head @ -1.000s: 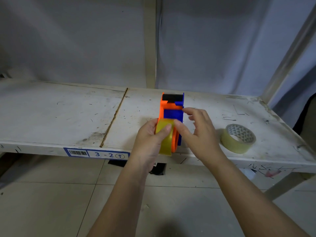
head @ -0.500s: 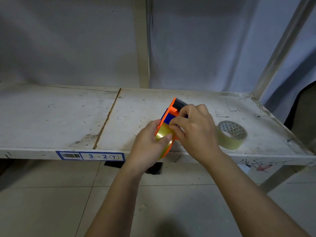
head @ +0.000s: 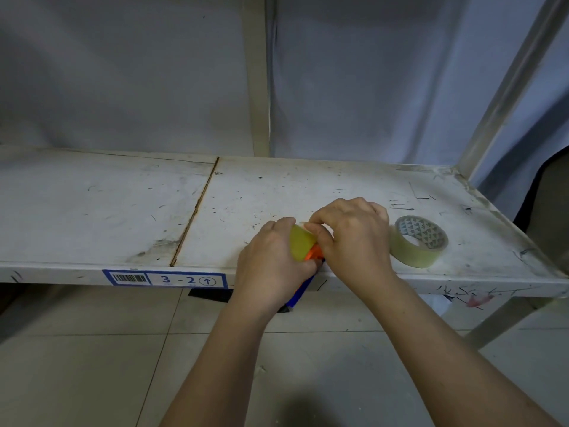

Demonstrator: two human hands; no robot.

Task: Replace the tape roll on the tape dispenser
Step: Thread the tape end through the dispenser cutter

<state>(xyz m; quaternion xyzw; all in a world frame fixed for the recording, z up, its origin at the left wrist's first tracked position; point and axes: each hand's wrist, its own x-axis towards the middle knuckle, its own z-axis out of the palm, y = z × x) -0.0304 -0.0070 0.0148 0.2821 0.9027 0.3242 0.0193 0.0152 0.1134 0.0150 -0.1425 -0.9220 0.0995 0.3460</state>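
While the yellowish tape roll (head: 302, 245) is gripped at the front edge of the shelf (head: 123, 211), it is clasped from the left by the left hand (head: 271, 266), whose fingers are curled around its smooth, glossy, rounded side. The right hand (head: 354, 238) is pressed against the roll from the right, its fingertips (head: 317, 224) pinched narrowly together at the roll's upper rim; whether a loose end of tape is caught there cannot be told. Between the two hands a patch of the orange plastic tape dispenser (head: 314, 252) is seen, and a blue part of it is glimpsed below the shelf edge, under the left hand. Just right of the hands, a second tape roll (head: 418, 241) is laid flat on the shelf: a pale translucent ring with a grey patterned cardboard core. The shelf surface is white, flat, scuffed and scratched, and divided by a rusty seam to the left of the hands. On its front lip, left of the hands, a blue-bordered label (head: 166, 278) with a barcode and "3-2" is stuck.
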